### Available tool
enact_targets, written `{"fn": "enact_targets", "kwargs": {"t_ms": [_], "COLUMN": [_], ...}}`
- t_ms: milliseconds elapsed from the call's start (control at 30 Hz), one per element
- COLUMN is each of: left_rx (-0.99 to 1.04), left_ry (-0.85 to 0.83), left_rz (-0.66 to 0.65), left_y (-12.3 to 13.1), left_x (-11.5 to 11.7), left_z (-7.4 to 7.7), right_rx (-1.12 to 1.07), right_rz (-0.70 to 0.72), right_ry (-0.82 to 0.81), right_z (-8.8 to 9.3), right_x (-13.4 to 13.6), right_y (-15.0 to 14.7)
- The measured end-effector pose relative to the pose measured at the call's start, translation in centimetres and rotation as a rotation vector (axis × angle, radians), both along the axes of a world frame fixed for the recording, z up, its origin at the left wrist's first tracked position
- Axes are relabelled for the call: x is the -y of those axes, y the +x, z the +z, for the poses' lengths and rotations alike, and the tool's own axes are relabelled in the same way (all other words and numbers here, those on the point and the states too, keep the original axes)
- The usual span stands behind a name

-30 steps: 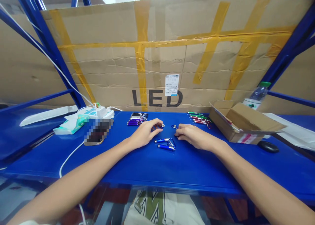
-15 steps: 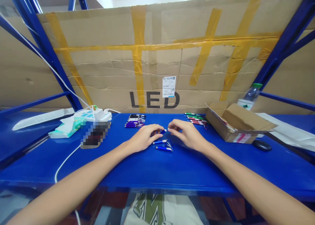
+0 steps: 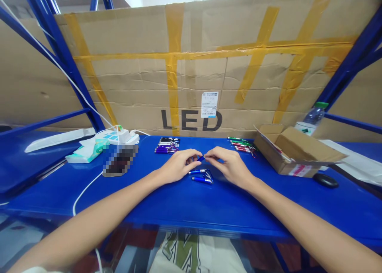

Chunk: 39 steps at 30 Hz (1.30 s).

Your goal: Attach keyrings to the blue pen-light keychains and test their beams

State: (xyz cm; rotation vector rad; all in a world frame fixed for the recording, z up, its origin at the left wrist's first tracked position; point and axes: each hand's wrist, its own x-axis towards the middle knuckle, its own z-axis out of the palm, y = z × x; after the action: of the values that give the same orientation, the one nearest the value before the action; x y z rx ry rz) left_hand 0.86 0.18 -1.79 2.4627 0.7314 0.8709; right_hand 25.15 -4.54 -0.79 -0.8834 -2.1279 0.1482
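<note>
The left hand (image 3: 181,166) is curled, with its thumb and fingers closed around a small blue tube (image 3: 201,158). The right hand (image 3: 227,165) is pinched almost shut, its thumb and finger grasping a tiny pale bit (image 3: 205,156) at the tube's right end, too small to tell what it is. The tube is between the two hands, over the middle of the blue table (image 3: 179,209). Two blue penlights (image 3: 203,180) with a clip lie just on the near side of it. Both arms reach in from the near corners, and the hands bend inward so their fingertips almost meet. On the far side, a big cardboard sheet (image 3: 128,82) says "LED" in black letters. Its white label (image 3: 209,104) has print too small to read.
</note>
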Motion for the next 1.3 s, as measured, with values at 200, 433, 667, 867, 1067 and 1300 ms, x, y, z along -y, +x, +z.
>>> {"fn": "enact_targets", "kwargs": {"t_ms": [200, 433, 667, 867, 1067, 1300], "left_rx": [0.058, 0.072, 0.089, 0.088, 0.063, 0.029], "left_ry": [-0.129, -0.14, -0.144, -0.133, -0.093, -0.063], "left_rz": [0.036, 0.041, 0.028, 0.001, -0.01, 0.021], "left_y": [0.1, -0.1, -0.1, -0.2, -0.3, -0.4], "left_x": [-0.2, -0.3, -0.2, -0.5, -0.7, -0.9], "left_z": [-0.1, 0.2, 0.4, 0.0, -0.1, -0.1], "right_rx": [0.001, 0.313, 0.579, 0.535, 0.466, 0.172], "right_rz": [0.011, -0.375, -0.342, -0.348, -0.346, -0.317], "right_ry": [-0.059, -0.016, -0.092, -0.082, -0.138, -0.198], "right_z": [0.1, -2.5, -3.2, -2.4, -2.3, -1.6], "right_x": [-0.3, -3.2, -4.0, -3.6, -3.5, -3.1], "right_y": [0.0, 2.8, 3.7, 3.1, 3.1, 2.6]}}
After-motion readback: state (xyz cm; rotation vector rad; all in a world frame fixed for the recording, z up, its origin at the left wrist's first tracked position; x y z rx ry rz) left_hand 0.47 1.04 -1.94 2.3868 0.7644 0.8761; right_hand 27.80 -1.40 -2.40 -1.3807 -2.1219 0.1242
